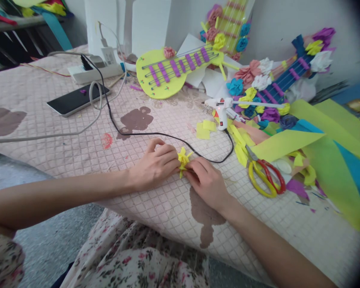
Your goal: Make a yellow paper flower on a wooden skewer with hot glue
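Note:
A small yellow paper flower [183, 158] with narrow pointed petals is pinched between my two hands, low over the quilted cloth. My left hand [157, 165] grips its left side with curled fingers. From the right, my right hand [208, 180] closes its thumb and fingers on the lower edge of the flower. The fingertips hide part of it. Beyond my right hand a white hot glue gun [223, 114] stands with a red light showing and a glue stick out of its back. Its black cord [168, 135] runs behind my hands.
Scissors with red and yellow handles [265, 178] lie at right beside yellow and blue paper sheets [330, 172]. Paper guitars [165, 76] with flowers stand at the back. A phone [78, 100] and a power strip [96, 72] are at left, with loose cables.

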The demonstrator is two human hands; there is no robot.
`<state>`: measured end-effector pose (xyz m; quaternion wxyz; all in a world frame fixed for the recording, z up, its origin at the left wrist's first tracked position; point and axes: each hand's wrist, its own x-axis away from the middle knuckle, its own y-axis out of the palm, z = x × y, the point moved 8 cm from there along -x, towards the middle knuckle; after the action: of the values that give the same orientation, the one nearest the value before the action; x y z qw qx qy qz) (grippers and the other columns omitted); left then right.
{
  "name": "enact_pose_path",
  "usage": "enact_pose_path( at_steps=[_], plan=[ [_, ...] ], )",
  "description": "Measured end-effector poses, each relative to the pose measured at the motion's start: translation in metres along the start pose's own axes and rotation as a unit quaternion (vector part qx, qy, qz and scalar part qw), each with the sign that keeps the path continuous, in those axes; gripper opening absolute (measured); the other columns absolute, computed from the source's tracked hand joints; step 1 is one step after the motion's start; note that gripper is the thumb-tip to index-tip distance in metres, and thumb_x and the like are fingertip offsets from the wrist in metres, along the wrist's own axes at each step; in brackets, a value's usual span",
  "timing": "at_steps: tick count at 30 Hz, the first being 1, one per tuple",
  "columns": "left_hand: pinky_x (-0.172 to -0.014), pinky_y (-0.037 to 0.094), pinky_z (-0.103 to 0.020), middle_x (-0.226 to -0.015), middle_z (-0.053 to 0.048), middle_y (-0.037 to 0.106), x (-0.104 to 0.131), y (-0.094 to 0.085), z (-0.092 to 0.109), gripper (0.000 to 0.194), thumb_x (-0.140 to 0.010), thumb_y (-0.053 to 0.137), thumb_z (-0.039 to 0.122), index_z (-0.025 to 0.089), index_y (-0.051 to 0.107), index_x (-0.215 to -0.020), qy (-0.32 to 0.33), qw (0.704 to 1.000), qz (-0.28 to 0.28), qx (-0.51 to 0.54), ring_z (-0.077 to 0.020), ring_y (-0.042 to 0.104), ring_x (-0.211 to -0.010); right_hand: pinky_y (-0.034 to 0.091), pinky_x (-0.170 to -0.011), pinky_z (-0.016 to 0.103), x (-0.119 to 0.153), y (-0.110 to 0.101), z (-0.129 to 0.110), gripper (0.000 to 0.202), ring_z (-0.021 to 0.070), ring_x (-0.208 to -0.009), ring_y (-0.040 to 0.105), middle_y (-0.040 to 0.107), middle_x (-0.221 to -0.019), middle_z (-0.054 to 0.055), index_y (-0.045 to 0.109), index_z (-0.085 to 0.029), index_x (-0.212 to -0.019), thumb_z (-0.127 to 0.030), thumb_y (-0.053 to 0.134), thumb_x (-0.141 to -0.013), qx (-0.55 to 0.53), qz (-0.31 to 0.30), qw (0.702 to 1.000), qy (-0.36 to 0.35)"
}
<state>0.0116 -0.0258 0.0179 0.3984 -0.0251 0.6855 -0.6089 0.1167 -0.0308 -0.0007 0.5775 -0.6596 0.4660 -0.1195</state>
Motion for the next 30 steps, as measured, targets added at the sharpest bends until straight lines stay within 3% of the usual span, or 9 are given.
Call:
enact_pose_path(
  at_steps=[12, 30],
  plan=[
    [-0.090, 0.032, -0.041, -0.083, 0.000, 0.063, -0.0007, 0.0015, -0.0012, 0.017, -0.094, 0.044, 0.024, 0.018, 0.056, -0.084, -0.012, 1.000, -0.009, 0.003, -0.0166, 0.052, -0.087, 0.047, -0.067, 0.030, -0.0025, -0.0028, -0.0045, 0.020, 0.0174, -0.078, 0.055, 0.059, -0.080, 0.006, 0.057, -0.017, -0.081, -0.021, 0.041, -0.093, 0.049, 0.004, 0.999, -0.016],
    [-0.090, 0.031, -0.041, -0.083, -0.001, 0.064, -0.0007, 0.0014, 0.0003, 0.018, -0.094, 0.043, 0.021, 0.017, 0.057, -0.084, -0.007, 1.000, -0.012, -0.010, -0.0166, 0.053, -0.087, 0.048, -0.073, 0.030, -0.0002, -0.0012, -0.0006, 0.014, 0.0180, -0.084, 0.055, 0.059, -0.085, 0.006, 0.055, -0.018, -0.083, -0.020, 0.043, -0.091, 0.021, 0.008, 1.000, -0.005]
  ],
)
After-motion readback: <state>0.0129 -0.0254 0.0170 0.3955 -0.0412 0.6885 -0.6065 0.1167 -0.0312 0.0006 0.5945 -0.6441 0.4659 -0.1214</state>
